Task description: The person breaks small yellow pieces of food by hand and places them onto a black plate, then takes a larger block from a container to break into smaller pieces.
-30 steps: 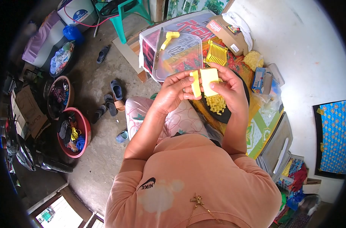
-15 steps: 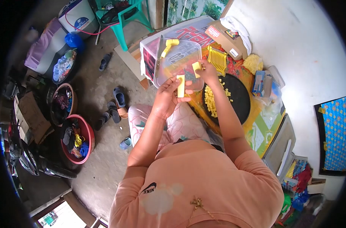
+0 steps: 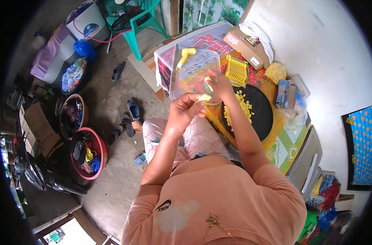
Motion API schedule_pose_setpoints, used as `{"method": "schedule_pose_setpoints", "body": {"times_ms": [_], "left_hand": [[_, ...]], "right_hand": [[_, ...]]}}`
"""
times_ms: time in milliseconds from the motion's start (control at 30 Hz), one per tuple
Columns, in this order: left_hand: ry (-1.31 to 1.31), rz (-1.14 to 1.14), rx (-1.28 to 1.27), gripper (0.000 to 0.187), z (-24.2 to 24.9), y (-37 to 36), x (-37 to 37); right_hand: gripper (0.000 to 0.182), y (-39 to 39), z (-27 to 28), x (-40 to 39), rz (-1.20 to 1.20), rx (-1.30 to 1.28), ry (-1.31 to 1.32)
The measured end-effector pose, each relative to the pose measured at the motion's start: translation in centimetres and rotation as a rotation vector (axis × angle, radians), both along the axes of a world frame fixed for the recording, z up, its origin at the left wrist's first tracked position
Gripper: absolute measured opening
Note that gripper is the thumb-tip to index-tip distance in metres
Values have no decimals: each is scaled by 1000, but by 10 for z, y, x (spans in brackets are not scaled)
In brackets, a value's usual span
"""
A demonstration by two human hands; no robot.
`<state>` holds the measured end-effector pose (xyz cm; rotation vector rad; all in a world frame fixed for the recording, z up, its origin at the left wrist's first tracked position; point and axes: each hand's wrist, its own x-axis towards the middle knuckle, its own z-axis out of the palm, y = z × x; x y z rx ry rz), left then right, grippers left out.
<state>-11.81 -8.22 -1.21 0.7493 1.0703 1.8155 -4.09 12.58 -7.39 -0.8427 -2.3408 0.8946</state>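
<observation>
My left hand (image 3: 187,111) pinches a small pale-yellow piece (image 3: 204,98) between thumb and fingertips. Just across from it, my right hand (image 3: 221,86) has its fingers curled around another yellow piece (image 3: 208,84), partly hidden by them. Both hands are over the near side of a clear plastic tub (image 3: 194,77). More yellow strips (image 3: 186,56) lie at the tub's far side. Beside my right forearm, a round black tray (image 3: 261,116) carries many small yellow chunks (image 3: 244,107), partly covered by the arm.
A yellow slatted rack (image 3: 237,70) lies behind the tray, near a cardboard box (image 3: 247,47). A blue box (image 3: 283,93) and plastic bag stand at the right. Slippers (image 3: 133,109) and a red basin of cloth (image 3: 100,153) are on the floor to the left.
My left hand has turned, and its yellow piece now points away instead of showing its long face. The right hand has rotated and come nearer the left. The view has shifted slightly.
</observation>
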Motion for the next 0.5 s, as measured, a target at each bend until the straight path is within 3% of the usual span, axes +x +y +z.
{"method": "schedule_pose_setpoints", "body": {"times_ms": [133,233,500], "left_hand": [[83,17,-30,20,15,-5,4],[151,7,-34,18,27,-7,8],[242,-38,-20,15,45,-14,22]], "right_hand": [[39,-45,88,40,334,-693,419],[36,-76,121,72,448,-733,436],[31,-92,130,93,448,-422,367]]}}
